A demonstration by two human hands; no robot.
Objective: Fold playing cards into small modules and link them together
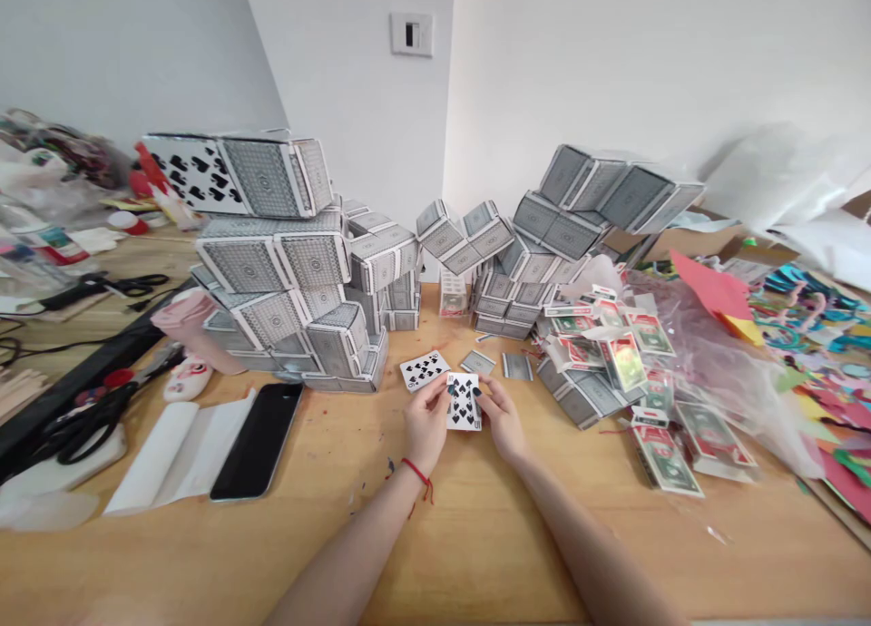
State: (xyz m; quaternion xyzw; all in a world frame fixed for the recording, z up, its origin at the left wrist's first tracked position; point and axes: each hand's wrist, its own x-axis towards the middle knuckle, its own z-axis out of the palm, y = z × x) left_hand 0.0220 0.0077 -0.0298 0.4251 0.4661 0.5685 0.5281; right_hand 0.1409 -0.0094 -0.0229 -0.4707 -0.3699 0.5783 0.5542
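Squarely between left hand (425,424) and right hand (502,417), spade card (464,402), both grips closed on its edges.

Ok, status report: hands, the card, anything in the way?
Both grips shut: left hand and right hand on the spade card, face up. A second card lies face up just beyond it. Behind, card stacks close; phone off left.

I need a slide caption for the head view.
Left hand and right hand hold a spade card above a wooden table, before card-block stacks.

Glossy paper card (464,402), matt wooden table (476,517), shiny black glass phone (259,440)
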